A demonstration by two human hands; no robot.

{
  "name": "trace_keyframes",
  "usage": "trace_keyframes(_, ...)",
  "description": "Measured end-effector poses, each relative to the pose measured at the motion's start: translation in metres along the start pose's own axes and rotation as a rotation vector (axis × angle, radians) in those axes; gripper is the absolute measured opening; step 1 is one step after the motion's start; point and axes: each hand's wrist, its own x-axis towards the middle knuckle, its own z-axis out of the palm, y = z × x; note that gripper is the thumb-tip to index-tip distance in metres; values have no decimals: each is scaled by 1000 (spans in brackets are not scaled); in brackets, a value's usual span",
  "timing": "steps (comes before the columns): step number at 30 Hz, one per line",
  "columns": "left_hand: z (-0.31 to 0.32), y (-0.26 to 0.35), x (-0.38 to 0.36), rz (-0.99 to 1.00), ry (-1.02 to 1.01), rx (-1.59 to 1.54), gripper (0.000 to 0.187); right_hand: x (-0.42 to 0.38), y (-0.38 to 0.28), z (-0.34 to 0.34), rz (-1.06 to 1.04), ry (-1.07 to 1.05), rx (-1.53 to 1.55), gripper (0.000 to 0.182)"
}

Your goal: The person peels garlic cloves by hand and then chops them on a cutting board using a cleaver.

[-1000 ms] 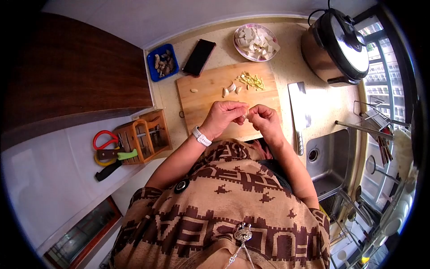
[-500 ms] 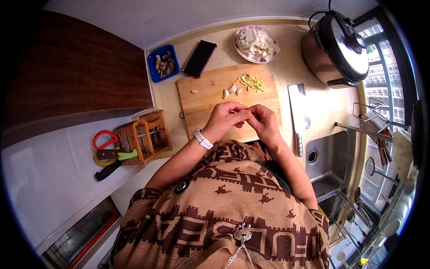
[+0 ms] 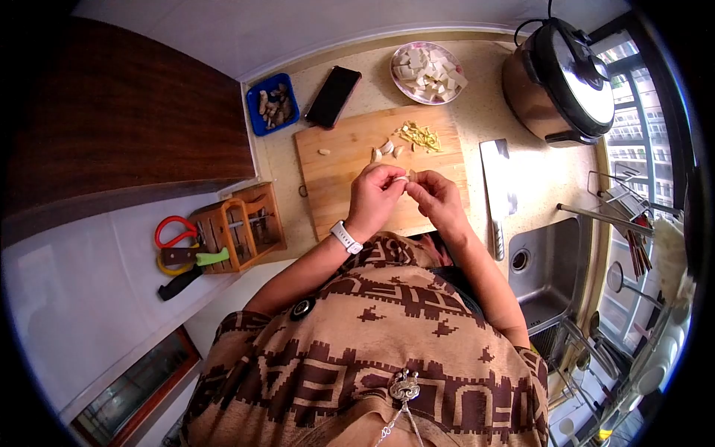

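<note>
pale garlic clove (image 3: 401,178) pinched between two hands, over the wooden board (image 3: 328,182).
it lies right at the fingertips, long axis seemingly left to right; left hand (image 3: 372,200) and right hand (image 3: 441,201) equally near, fingers narrow around it. shirt (image 3: 417,302) bears block letters, no word certain; no brand legible.

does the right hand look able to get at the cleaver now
Probably yes: the cleaver lies beside the board, nothing standing between it and the right hand, though that hand seems busy at a pale piece.
</note>
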Motion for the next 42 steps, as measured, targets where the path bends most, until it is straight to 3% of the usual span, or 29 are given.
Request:
trace_keyframes(3, -5, 10, 3, 31, -28, 36, 14, 3, 5, -6, 13, -62, -68, 18)
trace_keyframes(5, -12, 24, 7, -270, -89, -361, 14, 1, 2, -7, 28, -70, -76, 19)
trace_keyframes(9, -24, 31, 12, -474, -204, -443, 19, -3, -4, -8, 127, -137, 152, 16)
trace_keyframes(13, -26, 26, 9, -350, -306, -240, 21, -3, 6, -4, 46, -161, 137, 14)
trace_keyframes(15, -25, 24, 12, -486, -266, -296, 24, -4, 2, -2, 64, -171, 158, 13)
trace_keyframes(19, -24, 24, 8, -523, -198, -392, 23, 1, 7, -3, 107, -161, 216, 9)
trace_keyframes(21, -24, 13, 8, -587, -166, -601, 22, 3, 10, -1, 118, -142, 206, 9)
trace_keyframes(26, -34, -1, 7, -653, -173, -583, 18, 9, 26, -2, 159, -100, 156, 10)
trace_keyframes(28, -42, -7, 8, -654, -139, -541, 17, 11, 29, -4, 216, 11, 30, 13)
trace_keyframes(30, -57, -28, 14, -433, -76, 31, 18, 14, 36, -9, 217, 25, 57, 12)
trace_keyframes(31, -66, -52, 19, -435, -74, 32, 18, 15, 39, -12, 219, 40, 82, 12)
trace_keyframes(33, -81, -85, 28, 167, 87, 765, 17, 14, 39, -14, 221, 13, 118, 9)
trace_keyframes(35, -82, -92, 30, 103, 92, 742, 18, 15, 39, -14, 285, 36, 199, 10)
trace_keyframes(37, -79, -76, 33, -82, 46, 901, 20, 16, 39, -17, 301, 47, 227, 9)
trace_keyframes(41, -62, -68, 29, 94, 93, 929, 19, 17, 41, -21, 330, 31, 347, 10)
trace_keyframes(42, -59, -69, 29, 136, -26, 813, 19, 17, 41, -22, 346, 27, 353, 10)
